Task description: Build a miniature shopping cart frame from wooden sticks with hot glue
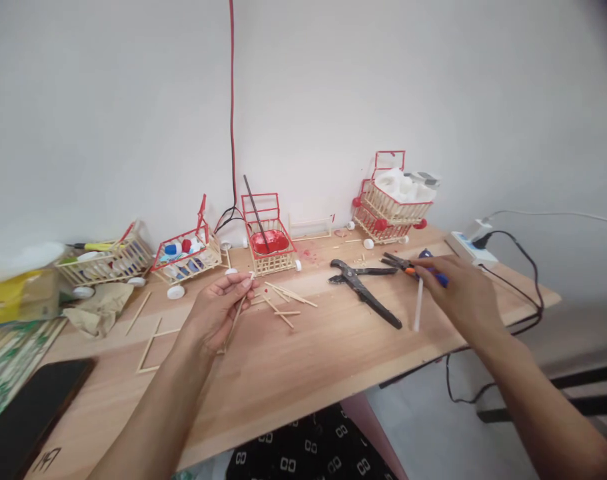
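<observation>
My left hand [226, 303], its fingers pinched together, holds a thin wooden stick [238, 317] that slants down towards the table. A small pale bit shows at the fingertips. At the right, my right hand [456, 287] is closed over pliers [396, 260] with dark jaws and blue and orange handles; the fingers hide part of them. Just below lies a translucent glue stick [419, 305]. A large black cutter [366, 290] rests open to the left of that hand. Several loose wooden sticks [286, 303] lie between the hands.
Small stick-built carts [270, 263] stand along the wall; one carries a red-stained bowl [270, 241] with a brush. Two more carts [393, 213] are stacked at right, near a power strip [470, 248]. A phone [38, 413] and a stick frame [150, 347] lie at left.
</observation>
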Demonstrator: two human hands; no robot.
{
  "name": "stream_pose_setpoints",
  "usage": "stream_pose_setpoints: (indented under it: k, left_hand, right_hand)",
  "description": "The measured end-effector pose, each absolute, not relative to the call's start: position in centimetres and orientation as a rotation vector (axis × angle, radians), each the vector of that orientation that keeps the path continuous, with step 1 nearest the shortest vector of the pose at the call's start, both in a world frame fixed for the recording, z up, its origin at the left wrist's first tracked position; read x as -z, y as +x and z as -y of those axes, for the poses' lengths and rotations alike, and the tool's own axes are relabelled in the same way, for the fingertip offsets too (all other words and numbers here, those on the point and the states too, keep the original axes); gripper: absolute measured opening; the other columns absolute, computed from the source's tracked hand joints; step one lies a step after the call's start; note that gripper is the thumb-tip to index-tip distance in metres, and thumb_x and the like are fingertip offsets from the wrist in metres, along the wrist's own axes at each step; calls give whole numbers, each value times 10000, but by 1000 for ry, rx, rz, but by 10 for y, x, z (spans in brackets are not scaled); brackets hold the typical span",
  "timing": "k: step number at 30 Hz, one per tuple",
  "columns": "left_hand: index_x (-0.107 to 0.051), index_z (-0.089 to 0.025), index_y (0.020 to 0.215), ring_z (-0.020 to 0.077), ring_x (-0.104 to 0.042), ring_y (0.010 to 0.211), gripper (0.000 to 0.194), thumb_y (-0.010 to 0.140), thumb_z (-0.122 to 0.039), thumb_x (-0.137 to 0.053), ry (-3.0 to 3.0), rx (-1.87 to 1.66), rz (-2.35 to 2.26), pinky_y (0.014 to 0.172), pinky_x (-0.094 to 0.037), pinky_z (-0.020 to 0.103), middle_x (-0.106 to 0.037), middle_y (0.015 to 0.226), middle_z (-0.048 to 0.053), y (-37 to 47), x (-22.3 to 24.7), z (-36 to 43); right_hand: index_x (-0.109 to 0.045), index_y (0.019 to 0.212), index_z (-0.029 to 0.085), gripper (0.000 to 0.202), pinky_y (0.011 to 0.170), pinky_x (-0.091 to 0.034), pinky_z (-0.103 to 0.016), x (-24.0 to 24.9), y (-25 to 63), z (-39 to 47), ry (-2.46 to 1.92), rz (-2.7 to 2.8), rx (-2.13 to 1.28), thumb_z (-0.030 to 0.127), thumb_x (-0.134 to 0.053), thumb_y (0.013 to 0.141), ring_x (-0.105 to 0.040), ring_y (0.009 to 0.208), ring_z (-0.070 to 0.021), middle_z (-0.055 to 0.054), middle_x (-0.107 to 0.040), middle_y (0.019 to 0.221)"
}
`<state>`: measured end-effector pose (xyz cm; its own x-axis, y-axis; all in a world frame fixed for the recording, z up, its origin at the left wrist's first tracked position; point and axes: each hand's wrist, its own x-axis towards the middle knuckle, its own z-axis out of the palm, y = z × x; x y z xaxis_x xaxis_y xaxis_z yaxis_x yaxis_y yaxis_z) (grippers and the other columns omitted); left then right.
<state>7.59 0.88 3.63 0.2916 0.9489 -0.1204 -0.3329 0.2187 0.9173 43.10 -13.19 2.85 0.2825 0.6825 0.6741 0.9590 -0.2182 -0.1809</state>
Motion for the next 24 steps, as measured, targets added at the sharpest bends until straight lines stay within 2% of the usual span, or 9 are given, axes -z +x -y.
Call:
stream_pose_setpoints:
  k: [2,6,11,16,21,24]
  left_hand:
    - [-691,-82,796,81,-597,568,259,581,-135,-825,934,-1040,-836,481,-468,146,-727,765,85,77,-35,-9]
    - [-691,-87,800,85,-603,569,302,541,-117,-842,925,-1059,-869,488,-474,143,-724,738,75,78,-36,-9]
    - [-678,-114,822,89,-607,579,375,507,-172,-872,961,-1068,-845,483,-476,144,-731,770,67,77,-37,-12]
    - [-663,-107,777,84,-601,564,366,488,-176,-878,971,-1054,-851,492,-477,146,-723,731,62,77,-35,-12]
    - [-650,-96,784,87,-609,585,350,513,-166,-861,956,-1053,-869,504,-472,149,-725,754,79,79,-34,-10]
    - [-643,-96,784,77,-601,570,325,539,-166,-844,960,-1046,-855,516,-468,151,-724,750,79,80,-33,-10]
  right_hand:
    - [-704,942,206,295,670,-436,-368,-31,442,141,-2045,1429,641,390,-476,904,-626,839,-284,-108,-685,916]
    - [-691,965,198,283,758,-438,-367,-38,452,149,-2090,1388,661,356,-465,898,-600,908,-275,-107,-672,938]
    - [-672,1053,185,312,762,-432,-376,-32,482,147,-2460,1343,531,360,-514,849,-579,934,-299,-128,-643,1034]
    - [-595,1198,173,454,739,-426,-368,-11,497,142,-2635,1435,400,458,-525,853,-581,942,-314,-144,-645,938]
    - [-618,1132,92,479,735,-408,-392,-5,501,139,-2669,1470,459,478,-529,863,-598,916,-365,-229,-654,926]
    - [-606,1136,101,490,695,-406,-390,-1,511,136,-2701,1466,394,494,-533,854,-619,877,-371,-229,-671,941]
